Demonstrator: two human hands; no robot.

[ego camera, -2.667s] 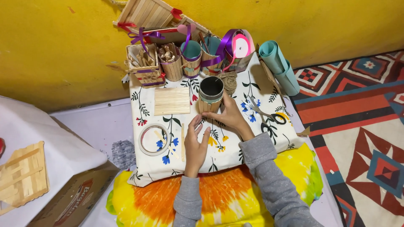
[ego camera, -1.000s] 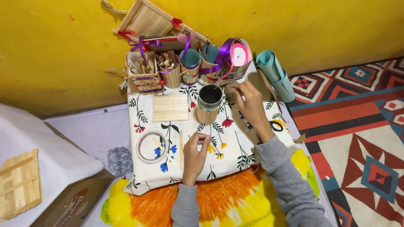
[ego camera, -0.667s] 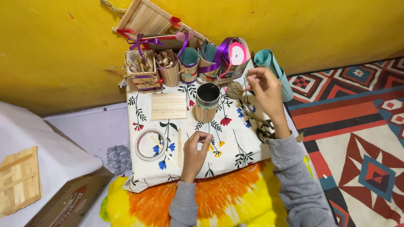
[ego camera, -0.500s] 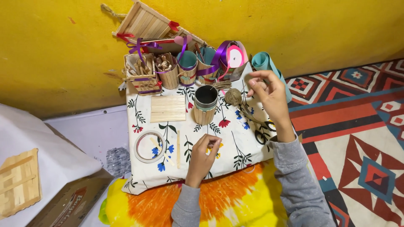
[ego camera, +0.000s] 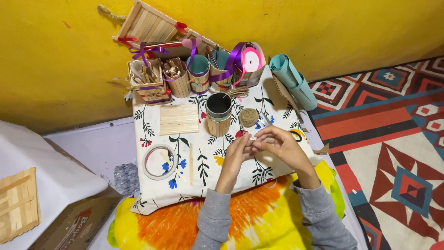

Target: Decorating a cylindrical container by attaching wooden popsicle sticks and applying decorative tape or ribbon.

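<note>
A thin pale strand (ego camera: 253,137) is pinched between the left hand (ego camera: 237,153) and right hand (ego camera: 277,144), both closed on it above the white floral cloth (ego camera: 203,178), near the brown twine ball (ego camera: 249,117) and stick-clad tin can (ego camera: 218,114).

What is pinched between the left hand (ego camera: 238,153) and right hand (ego camera: 277,143) is too small to be made out; the scissors (ego camera: 296,135) are mostly hidden behind them.
</note>
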